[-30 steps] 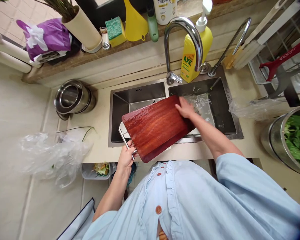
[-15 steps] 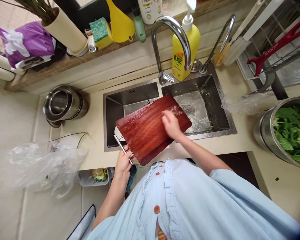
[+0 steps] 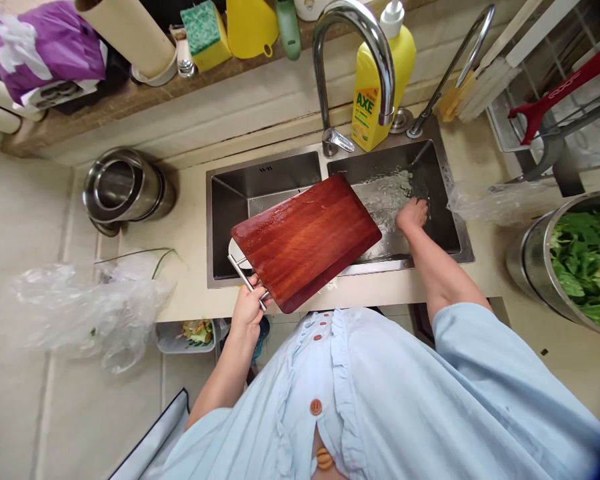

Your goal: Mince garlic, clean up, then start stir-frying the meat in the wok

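Observation:
A wet red-brown wooden cutting board [image 3: 307, 239] is held tilted over the steel double sink [image 3: 267, 175]. My left hand [image 3: 249, 309] grips its metal handle at the near corner. My right hand [image 3: 413, 213] is down in the right basin by the running water, fingers curled toward the basin floor; whether it holds anything cannot be made out. The curved tap [image 3: 357, 40] stands over the sink's divider.
A yellow AXE soap bottle [image 3: 375, 87] stands behind the sink. Stacked steel bowls [image 3: 120, 190] sit at left, a clear plastic bag [image 3: 85, 307] near them. A steel bowl of greens [image 3: 577, 263] is at right. A sponge [image 3: 203, 33] and yellow funnel [image 3: 250, 27] rest on the ledge.
My right hand left the board's surface and went down into the right basin. The board stays tilted in my left hand.

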Demonstrator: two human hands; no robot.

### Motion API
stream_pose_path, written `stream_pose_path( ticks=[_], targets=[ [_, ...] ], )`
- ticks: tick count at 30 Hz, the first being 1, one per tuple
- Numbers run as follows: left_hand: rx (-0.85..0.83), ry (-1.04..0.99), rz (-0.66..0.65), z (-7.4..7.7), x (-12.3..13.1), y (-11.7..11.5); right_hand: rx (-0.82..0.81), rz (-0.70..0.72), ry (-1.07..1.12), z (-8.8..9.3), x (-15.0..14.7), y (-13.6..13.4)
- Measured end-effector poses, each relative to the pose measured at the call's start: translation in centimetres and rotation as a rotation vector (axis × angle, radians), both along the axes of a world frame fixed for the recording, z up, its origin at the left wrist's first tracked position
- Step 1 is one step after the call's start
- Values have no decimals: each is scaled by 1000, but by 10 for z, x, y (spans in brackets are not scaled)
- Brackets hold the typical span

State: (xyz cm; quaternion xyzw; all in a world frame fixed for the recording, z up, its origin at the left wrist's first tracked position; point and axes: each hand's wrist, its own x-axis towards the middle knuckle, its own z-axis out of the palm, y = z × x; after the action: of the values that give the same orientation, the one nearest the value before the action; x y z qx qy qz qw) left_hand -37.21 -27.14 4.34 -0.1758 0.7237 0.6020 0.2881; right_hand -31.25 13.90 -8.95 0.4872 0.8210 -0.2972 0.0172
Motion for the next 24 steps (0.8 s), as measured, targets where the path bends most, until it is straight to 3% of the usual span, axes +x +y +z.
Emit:
stream_pose_path(
  ticks=[2,5,7,11,14,15,16,20,22,24],
  targets=[
    [5,-3,-5,0,1,0,-54,16,-10,5,3,1],
    [25,-13,2,-3,2,-2,-50,104,83,15,3,-23],
    [27,-18,20,-6,1,-3,-22,193,171,23,1,-57],
    [25,-19,49,-13,3,-2,34,359,300,41,-2,-155],
    [74,-43,49,-16,5,0,112,810,512,48,4,-201],
    [97,-48,45,-17,5,1,128,925,541,46,6,-199],
    [119,-48,42,-18,4,1,150,954,526,41,7,-188],
    [202,-41,51,-23,2,-5,217,305,242,2,-3,-94],
    [231,-49,51,-26,3,-9,-18,281,181,-17,-7,-52],
    [252,-61,51,-27,3,-12,-321,274,199,-30,-6,-30]
  ],
)
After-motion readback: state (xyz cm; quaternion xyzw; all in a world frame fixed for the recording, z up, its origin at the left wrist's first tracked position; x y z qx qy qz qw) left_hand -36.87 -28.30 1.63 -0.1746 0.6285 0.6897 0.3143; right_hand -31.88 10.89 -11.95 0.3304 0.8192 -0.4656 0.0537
